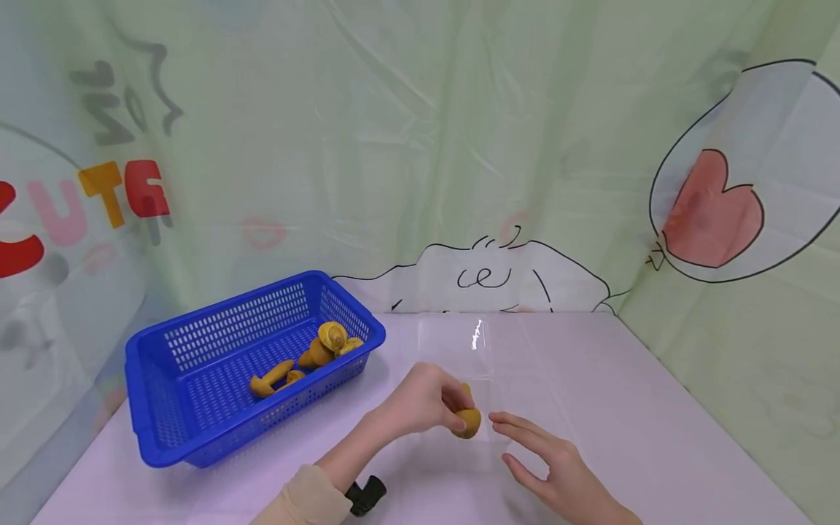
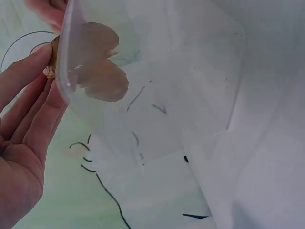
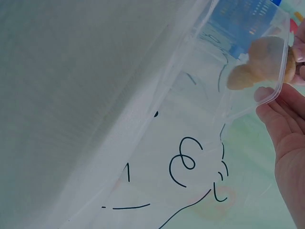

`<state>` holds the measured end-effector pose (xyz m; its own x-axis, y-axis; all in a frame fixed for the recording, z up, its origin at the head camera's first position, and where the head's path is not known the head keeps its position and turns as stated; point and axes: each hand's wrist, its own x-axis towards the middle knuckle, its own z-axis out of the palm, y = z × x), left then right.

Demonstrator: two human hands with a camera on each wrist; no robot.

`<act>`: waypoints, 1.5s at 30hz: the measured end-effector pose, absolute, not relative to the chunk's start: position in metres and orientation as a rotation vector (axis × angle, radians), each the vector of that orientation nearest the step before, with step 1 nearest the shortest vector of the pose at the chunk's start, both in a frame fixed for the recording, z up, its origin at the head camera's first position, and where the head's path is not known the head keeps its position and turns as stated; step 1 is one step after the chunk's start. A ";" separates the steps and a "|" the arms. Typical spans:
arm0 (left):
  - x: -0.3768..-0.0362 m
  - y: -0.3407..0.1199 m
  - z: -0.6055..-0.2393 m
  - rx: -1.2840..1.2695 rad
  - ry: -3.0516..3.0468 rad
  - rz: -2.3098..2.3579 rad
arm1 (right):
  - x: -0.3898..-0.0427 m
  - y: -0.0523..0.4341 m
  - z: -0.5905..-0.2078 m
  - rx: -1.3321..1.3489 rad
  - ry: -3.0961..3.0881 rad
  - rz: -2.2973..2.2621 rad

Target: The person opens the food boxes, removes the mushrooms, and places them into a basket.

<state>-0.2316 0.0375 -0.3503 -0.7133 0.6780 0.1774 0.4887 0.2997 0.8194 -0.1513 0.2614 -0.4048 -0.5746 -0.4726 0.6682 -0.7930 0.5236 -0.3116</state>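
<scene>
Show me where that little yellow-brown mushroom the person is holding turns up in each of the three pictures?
Head view: the mushroom is low at centre, pinched by the left hand, over the clear plastic box.
Left wrist view: top left, blurred through the box wall.
Right wrist view: top right, behind the box's rim.
Shared landmark: the clear plastic box; the blue basket also shows in the right wrist view.

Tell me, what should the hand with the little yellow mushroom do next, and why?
Probably lower the mushroom into the clear plastic box and let go. The left hand pinches it right at the box's near edge, while the right hand rests open beside the box, seemingly steadying it. More mushrooms wait in the blue basket.
</scene>
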 end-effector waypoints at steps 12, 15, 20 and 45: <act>-0.233 -0.003 -0.316 0.938 2.458 1.688 | -0.155 0.260 -0.404 1.036 -2.215 0.794; -0.234 -0.013 -0.315 0.870 2.456 1.811 | -0.155 0.261 -0.405 1.035 -2.224 0.798; -0.240 -0.030 -0.320 0.774 2.473 2.021 | -0.155 0.263 -0.407 1.035 -2.214 0.796; -0.278 -0.083 -0.347 0.387 2.832 2.190 | -0.161 0.264 -0.413 1.065 -2.165 0.795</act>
<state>-0.2784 -0.0832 -0.3470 -0.8746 -0.1095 0.4724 0.4297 0.2764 0.8597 -0.1615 0.2640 -0.4129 -0.5041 -0.4749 0.7213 -0.8289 0.5005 -0.2499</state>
